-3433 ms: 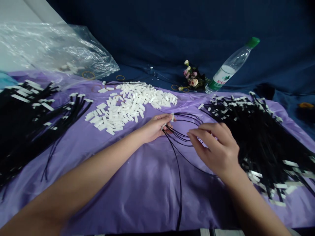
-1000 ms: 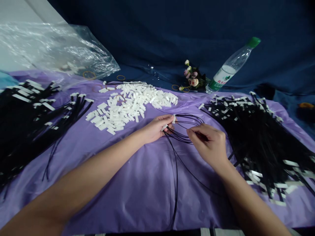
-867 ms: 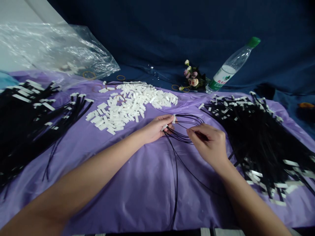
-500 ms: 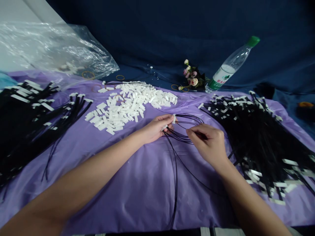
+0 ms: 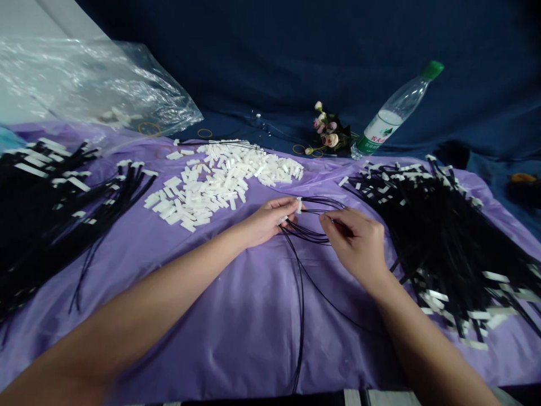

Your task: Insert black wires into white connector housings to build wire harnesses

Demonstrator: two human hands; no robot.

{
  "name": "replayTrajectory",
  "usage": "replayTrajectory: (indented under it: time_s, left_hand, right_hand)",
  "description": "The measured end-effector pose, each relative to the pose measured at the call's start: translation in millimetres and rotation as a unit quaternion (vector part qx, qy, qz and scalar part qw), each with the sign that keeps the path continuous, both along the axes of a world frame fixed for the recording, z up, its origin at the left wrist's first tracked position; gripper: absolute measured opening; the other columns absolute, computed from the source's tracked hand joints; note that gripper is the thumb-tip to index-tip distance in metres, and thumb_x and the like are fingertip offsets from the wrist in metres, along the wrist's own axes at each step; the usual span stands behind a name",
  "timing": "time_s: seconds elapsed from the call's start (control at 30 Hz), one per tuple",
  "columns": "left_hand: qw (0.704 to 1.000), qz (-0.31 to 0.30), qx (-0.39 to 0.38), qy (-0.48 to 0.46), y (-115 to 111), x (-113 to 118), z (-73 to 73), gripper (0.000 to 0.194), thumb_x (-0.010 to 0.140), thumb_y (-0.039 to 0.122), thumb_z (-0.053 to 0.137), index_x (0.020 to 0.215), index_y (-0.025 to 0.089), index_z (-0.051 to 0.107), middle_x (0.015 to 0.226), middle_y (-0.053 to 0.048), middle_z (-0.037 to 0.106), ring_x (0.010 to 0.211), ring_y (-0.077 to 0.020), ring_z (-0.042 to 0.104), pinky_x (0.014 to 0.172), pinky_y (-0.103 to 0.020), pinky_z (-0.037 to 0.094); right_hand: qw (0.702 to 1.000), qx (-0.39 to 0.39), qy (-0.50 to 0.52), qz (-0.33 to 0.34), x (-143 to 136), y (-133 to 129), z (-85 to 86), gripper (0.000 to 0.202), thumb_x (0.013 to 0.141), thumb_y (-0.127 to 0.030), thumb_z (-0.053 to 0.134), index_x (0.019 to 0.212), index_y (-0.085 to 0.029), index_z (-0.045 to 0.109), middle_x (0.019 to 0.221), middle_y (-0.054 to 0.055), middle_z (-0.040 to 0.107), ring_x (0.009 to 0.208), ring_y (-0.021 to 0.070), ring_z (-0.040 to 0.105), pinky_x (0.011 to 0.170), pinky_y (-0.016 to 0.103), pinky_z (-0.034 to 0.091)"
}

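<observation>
My left hand [image 5: 270, 223] pinches the ends of several thin black cables, with a white connector [image 5: 300, 204] at its fingertips and another white piece [image 5: 282, 220] by the thumb. From there the black cables [image 5: 310, 233] loop rightward to my right hand [image 5: 354, 237], whose thumb and fingers are closed at the loop. What lies inside those right fingers is hidden. Loose cable ends [image 5: 301, 316] hang down over the purple cloth [image 5: 240, 316] between my forearms. Behind my left hand lies a heap of small white connectors [image 5: 228, 175].
Bundles of black cables with white ends lie at left [image 5: 46, 214] and right [image 5: 439, 242]. Behind are a tilted plastic bottle [image 5: 393, 115], small flowers [image 5: 329, 132], rubber bands [image 5: 205, 133] and a clear plastic bag [image 5: 127, 84].
The cable loop between my hands looks slightly narrower. Both hands stay almost in place, and the whole view has shifted very slightly.
</observation>
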State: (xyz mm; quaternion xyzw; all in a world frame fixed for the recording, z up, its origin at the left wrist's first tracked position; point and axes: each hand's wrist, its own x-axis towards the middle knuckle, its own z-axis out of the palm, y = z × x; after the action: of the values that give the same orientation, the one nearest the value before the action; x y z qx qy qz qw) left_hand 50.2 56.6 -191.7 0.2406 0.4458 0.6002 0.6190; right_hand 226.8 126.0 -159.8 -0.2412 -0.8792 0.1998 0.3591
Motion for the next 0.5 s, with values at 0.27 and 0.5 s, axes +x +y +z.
replayTrajectory:
  time_s: [0.27,0.5]
  left_hand:
    - [1.0,-0.01,0.005,-0.007,0.5,-0.5,-1.1,0.029,0.07,0.04,0.074,0.077,0.015,0.062,0.063,0.002,0.054,0.057,-0.0076,0.049,0.055,-0.02,0.032]
    - [1.0,-0.023,0.008,0.011,-0.1,-1.5,-2.9,0.029,0.072,0.042,0.073,0.079,0.015,0.063,0.069,0.0,0.058,0.06,-0.0082,0.052,0.055,-0.02,0.033]
  right_hand:
    - [0.995,0.081,0.005,0.051,-4.4,4.5,-12.4,0.01,0.087,-0.017,0.06,0.094,-0.018,0.067,0.078,0.004,0.064,0.066,0.0127,0.059,0.059,0.024,0.045]
    - [0.995,0.068,-0.01,0.076,-8.2,5.3,-13.8,0.009,0.088,-0.018,0.059,0.091,-0.017,0.068,0.078,0.004,0.064,0.069,0.0128,0.06,0.061,0.023,0.046]
